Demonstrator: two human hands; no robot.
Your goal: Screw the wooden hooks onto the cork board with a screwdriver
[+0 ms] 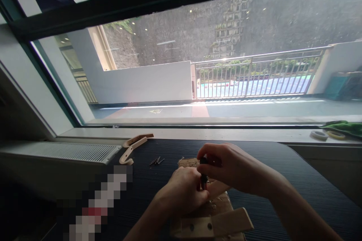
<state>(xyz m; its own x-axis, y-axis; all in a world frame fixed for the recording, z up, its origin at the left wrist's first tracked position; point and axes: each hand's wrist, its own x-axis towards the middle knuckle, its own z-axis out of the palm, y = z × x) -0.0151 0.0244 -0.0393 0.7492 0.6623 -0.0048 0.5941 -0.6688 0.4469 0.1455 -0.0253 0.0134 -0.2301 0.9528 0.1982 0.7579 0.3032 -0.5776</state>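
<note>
Nearest us lies a pale wooden piece [232, 220] with two dark holes, resting across the near end of a chipped wooden board [213, 208] on the black table [268, 156]. Our right hand [226, 162] is closed around a black-handled tool [203, 177], held upright above the board; its tip is hidden. Our left hand [189, 186] curls beside it, over a second wooden strip [219, 188]; we cannot tell whether its fingers pinch tool or wood.

We judge the tool light and rigid, best gripped high on its handle; the strip looks light and stiff, perhaps smooth enough to slide, so pressing its flat face near the tool suits it.

Counting, we see one tool, one board, two wooden pieces upon it, two bent wooden parts [135, 148] near the windowsill [198, 133], two tape rolls [319, 134], one green cloth [345, 127], and several overlapping metal fasteners [157, 161], too tangled to number.
</note>
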